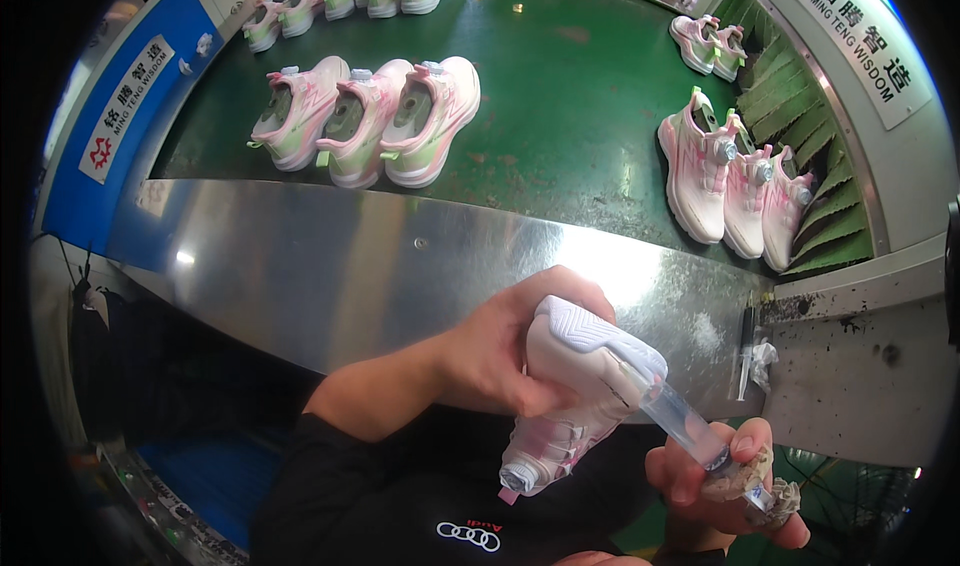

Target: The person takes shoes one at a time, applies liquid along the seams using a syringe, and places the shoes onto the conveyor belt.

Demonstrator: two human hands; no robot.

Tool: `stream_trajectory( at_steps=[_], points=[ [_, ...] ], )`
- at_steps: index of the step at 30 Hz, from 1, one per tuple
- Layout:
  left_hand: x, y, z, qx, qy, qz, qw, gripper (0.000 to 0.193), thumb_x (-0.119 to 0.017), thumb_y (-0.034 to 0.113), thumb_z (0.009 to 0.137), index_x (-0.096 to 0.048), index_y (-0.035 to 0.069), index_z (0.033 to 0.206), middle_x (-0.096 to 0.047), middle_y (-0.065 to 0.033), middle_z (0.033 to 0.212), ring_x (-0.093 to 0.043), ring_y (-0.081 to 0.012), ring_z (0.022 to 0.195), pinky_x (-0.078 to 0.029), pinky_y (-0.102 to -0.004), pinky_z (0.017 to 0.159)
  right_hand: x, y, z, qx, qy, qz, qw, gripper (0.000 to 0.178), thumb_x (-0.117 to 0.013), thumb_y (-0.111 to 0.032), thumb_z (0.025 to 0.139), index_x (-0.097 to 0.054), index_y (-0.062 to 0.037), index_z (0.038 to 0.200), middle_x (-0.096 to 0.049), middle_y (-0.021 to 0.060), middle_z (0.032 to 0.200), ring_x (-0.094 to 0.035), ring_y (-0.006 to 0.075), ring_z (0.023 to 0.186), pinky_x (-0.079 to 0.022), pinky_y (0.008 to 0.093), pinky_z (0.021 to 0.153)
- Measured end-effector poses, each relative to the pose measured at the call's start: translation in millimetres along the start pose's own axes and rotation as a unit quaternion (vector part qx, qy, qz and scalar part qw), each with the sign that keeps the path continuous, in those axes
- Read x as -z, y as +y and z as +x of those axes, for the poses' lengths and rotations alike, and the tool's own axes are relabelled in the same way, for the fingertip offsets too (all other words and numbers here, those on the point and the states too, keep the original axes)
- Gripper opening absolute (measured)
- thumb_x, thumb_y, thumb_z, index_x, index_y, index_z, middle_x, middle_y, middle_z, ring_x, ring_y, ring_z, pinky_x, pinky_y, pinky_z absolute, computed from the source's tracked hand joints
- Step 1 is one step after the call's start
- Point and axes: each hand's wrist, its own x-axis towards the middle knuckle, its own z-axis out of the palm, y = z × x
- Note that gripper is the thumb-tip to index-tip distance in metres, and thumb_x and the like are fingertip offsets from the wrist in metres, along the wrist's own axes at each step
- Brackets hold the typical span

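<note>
A pink and white sneaker (575,391) is gripped in my left hand (495,351), turned so its white sole edge faces up and its dial and pull tab hang down. My right hand (715,481) is closed round a clear plastic syringe (686,426). The syringe's tip end meets the sneaker along the sole edge; the exact contact point is too small to make out. A crumpled, pale wrapping (775,503) surrounds the plunger end, partly among my right fingers.
Several similar sneakers stand on the green conveyor belt (560,116), in groups at left (430,121) and right (695,181). A steel ledge (330,246) borders it. A thin syringe-like tool (746,351) and crumpled white paper (763,364) lie at the ledge's right end.
</note>
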Motion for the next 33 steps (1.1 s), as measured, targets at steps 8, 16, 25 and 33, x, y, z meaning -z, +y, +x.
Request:
stream_trajectory(
  at_steps=[8, 16, 25, 33],
  points=[
    [3.5, 2.4, 0.8, -0.03, -0.019, 0.042, 0.998, 0.067, -0.067, -0.005, 0.052, -0.045, 0.006, 0.114, -0.055, -0.0174, 0.106, -0.056, -0.028, 0.102, -0.046, -0.0399, 0.086, -2.4, 0.6, 2.0, -0.007, 0.011, 0.001, 1.0, 0.072, -0.051, -0.067, 0.076, -0.042, -0.0092, 0.118, -0.058, 0.0225, 0.093, -0.05, 0.0256, 0.077, -0.036, 0.0423, 0.073],
    [2.0, 4.0, -1.0, -0.016, 0.012, 0.045, 0.999, 0.064, -0.068, -0.002, 0.053, -0.045, 0.006, 0.112, -0.056, -0.0173, 0.105, -0.057, -0.0268, 0.1, -0.046, -0.0388, 0.086, -5.2, -0.6, 1.0, -0.012, 0.026, -0.019, 0.999, 0.073, -0.054, -0.067, 0.074, -0.043, -0.0093, 0.117, -0.059, 0.0217, 0.094, -0.05, 0.0264, 0.082, -0.036, 0.0433, 0.077],
    [3.1, 5.0, -0.8, 0.008, 0.048, -0.013, 0.999, 0.061, -0.072, 0.008, 0.056, -0.045, 0.005, 0.111, -0.057, -0.018, 0.104, -0.057, -0.0253, 0.098, -0.046, -0.0366, 0.084, 1.1, 2.7, -3.9, 0.006, 0.023, -0.028, 0.999, 0.08, -0.057, -0.071, 0.069, -0.043, -0.0084, 0.117, -0.058, 0.0216, 0.093, -0.05, 0.0262, 0.08, -0.037, 0.0415, 0.074],
    [18.9, 1.1, 0.5, 0.012, 0.068, 0.026, 0.997, 0.067, -0.074, 0.018, 0.058, -0.04, 0.005, 0.115, -0.054, -0.0178, 0.106, -0.056, -0.0243, 0.098, -0.047, -0.035, 0.083, 14.1, 18.4, -13.3, 0.046, 0.025, 0.013, 0.999, 0.085, -0.061, -0.069, 0.068, -0.042, -0.0033, 0.118, -0.055, 0.0216, 0.096, -0.052, 0.0253, 0.08, -0.039, 0.0371, 0.073]
  ],
)
